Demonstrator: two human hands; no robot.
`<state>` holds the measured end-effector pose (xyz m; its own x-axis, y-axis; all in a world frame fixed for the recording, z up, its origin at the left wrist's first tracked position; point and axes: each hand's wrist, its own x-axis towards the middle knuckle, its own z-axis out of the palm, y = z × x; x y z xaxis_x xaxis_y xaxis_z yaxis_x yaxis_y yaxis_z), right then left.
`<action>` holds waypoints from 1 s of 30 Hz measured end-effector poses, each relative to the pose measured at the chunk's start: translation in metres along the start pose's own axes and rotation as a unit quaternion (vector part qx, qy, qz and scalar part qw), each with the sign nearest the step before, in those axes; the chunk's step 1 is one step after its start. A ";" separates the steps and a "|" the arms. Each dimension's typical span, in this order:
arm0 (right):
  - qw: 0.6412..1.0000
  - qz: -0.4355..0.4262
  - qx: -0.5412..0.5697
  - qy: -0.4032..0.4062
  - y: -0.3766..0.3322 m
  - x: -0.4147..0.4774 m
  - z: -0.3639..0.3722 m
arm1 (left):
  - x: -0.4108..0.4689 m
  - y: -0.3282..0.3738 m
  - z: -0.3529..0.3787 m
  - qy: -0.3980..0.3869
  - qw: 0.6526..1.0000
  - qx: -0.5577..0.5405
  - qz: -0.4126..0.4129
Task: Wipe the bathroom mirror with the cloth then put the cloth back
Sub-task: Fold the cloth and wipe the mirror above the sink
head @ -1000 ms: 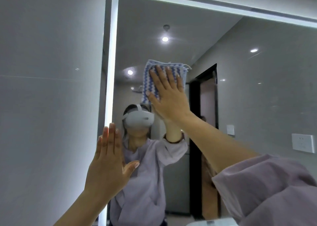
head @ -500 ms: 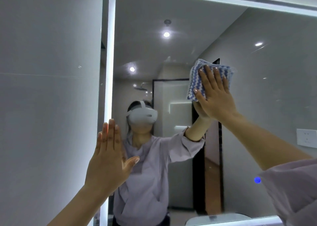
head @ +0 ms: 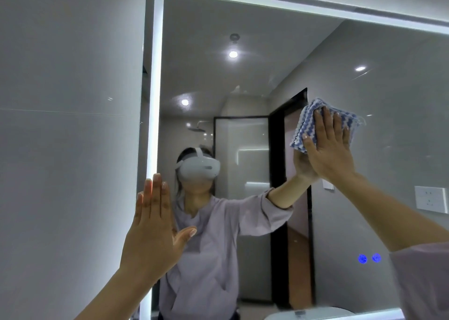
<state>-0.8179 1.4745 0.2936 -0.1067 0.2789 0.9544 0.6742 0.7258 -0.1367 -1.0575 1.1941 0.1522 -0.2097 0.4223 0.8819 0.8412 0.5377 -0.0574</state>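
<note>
cool, even light. the mirror (head: 364, 88) glows along its edge strip (head: 155, 101), washing the wall tile (head: 68, 149) at left; reflected ceiling spots (head: 233, 54) flare into starbursts. wide-angle bending curves lines near the borders; detail slightly soft.

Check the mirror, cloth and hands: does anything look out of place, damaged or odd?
Nothing stands out. The right hand presses the cloth flat on the mirror, the left hand is raised flat by its lit left edge, and the glass shows no crack. Only a loose thread trails from the cloth's right corner.
</note>
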 end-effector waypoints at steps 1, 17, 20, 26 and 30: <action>1.000 0.004 0.003 -0.003 -0.001 0.001 0.001 | 0.000 0.000 0.001 0.003 1.000 0.001 0.000; 0.994 -0.105 0.034 -0.017 -0.152 0.038 -0.005 | 0.000 0.001 0.002 -0.002 1.000 0.003 -0.009; 0.988 -0.151 0.029 -0.012 -0.188 0.036 -0.005 | 0.000 0.002 0.002 0.002 1.000 -0.003 -0.015; 0.969 -0.246 0.005 -0.009 -0.267 0.028 0.003 | 0.002 0.001 0.001 0.000 1.000 -0.001 -0.014; 0.962 -0.274 0.001 -0.012 -0.293 0.027 0.005 | 0.002 0.001 -0.001 -0.001 1.000 -0.005 -0.009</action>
<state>-1.0217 1.2728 0.3578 -0.4627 -0.1323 0.8766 0.5097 0.7693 0.3852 -1.0566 1.1946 0.1548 -0.2249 0.4137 0.8822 0.8424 0.5375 -0.0373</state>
